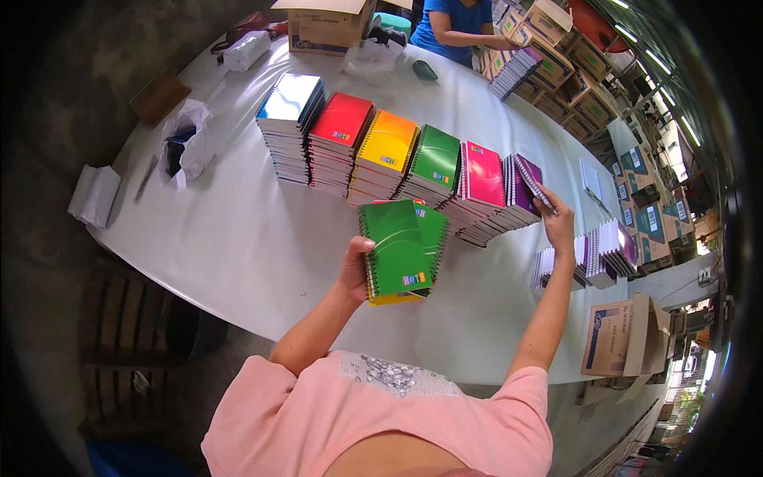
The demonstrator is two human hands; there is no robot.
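Note:
My left hand (357, 269) is closed on the left edge of several spiral notebooks. A green notebook (391, 248) lies on top, a second green one sticks out to the right, and a yellow edge (393, 300) shows underneath. To the right, my right hand (555, 216) grips a purple notebook (528, 176), tilted up at the purple stack (518, 191). Beside that stack stand a pink stack (483, 175), a green stack (437, 157), a yellow stack (388, 143), a red stack (342, 119) and a blue-and-white stack (290, 99), all in a row.
More notebooks (598, 253) stand at the table's right. A co-worker in a blue shirt (449, 28) handles another notebook stack (515, 73) at the far side. Cardboard boxes (327, 30) stand at the back and right. Left on the white table (238, 230) lies a white plastic bag (187, 143).

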